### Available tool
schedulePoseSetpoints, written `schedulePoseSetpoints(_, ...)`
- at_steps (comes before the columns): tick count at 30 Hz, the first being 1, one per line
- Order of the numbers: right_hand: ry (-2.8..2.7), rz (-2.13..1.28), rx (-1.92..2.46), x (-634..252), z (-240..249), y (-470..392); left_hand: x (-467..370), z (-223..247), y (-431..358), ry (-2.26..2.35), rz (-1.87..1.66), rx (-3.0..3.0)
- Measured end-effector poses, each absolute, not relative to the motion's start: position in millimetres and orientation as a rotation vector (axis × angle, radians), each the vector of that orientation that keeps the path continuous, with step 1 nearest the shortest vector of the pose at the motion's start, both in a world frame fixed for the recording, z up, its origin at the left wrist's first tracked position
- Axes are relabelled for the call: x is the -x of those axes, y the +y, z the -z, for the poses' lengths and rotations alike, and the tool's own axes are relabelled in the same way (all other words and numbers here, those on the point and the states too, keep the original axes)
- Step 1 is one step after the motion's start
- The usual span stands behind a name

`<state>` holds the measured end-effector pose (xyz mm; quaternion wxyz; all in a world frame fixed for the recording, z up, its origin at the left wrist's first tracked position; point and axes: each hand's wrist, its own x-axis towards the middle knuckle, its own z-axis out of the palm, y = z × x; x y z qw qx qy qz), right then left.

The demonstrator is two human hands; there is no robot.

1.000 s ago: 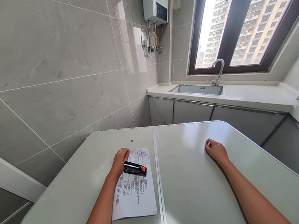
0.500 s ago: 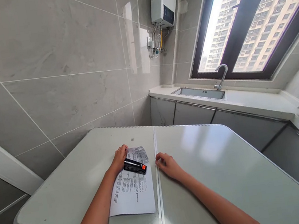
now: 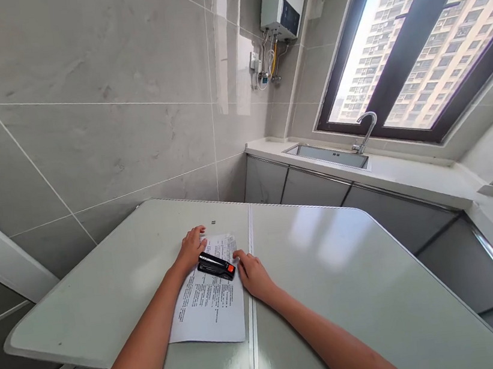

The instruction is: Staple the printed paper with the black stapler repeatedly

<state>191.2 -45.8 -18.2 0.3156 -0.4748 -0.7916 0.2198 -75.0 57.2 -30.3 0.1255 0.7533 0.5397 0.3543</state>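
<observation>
Head view: the black stapler (image 3: 215, 266) lies on the printed paper (image 3: 210, 319), between both hands, long axis slanting from the left hand (image 3: 192, 247) down toward the right hand (image 3: 254, 273). Its orange-marked end sits just left of the right fingertips; the other is just beside the left hand. Both hands' fingers are bent; whether either pinches paper cannot be told.

Left hand (image 3: 190, 249) is near right hand (image 3: 253, 275), forearms (image 3: 151, 336) angled inward.
</observation>
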Motion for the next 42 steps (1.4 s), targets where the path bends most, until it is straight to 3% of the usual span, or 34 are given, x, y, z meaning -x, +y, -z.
schedulePoseSetpoints(4, -2.011, -0.649, 1.245, -194, 22, -43, 74, 29, 58, 1.655, -1.196, -2.157)
schedulePoseSetpoints(9, -1.918, -0.661, 1.365, -210, 26, -45, 70, 23, 54, 1.604, -1.152, -2.164)
schedulePoseSetpoints(21, -1.952, -0.603, 1.543, -274, 11, -58, 32, -9, 17, 0.967, -0.656, -2.215)
schedulePoseSetpoints(27, -2.009, -0.704, 1.669, -296, 1, -55, 27, -14, 8, 0.896, -0.544, -2.325)
schedulePoseSetpoints(32, -1.810, -0.452, 1.541, -286, -2, -57, 14, -5, 8, 0.885, -0.521, -2.415)
schedulePoseSetpoints(42, -2.020, -0.680, 1.341, -261, 6, -67, 12, -5, 9, 0.863, -0.548, -2.352)
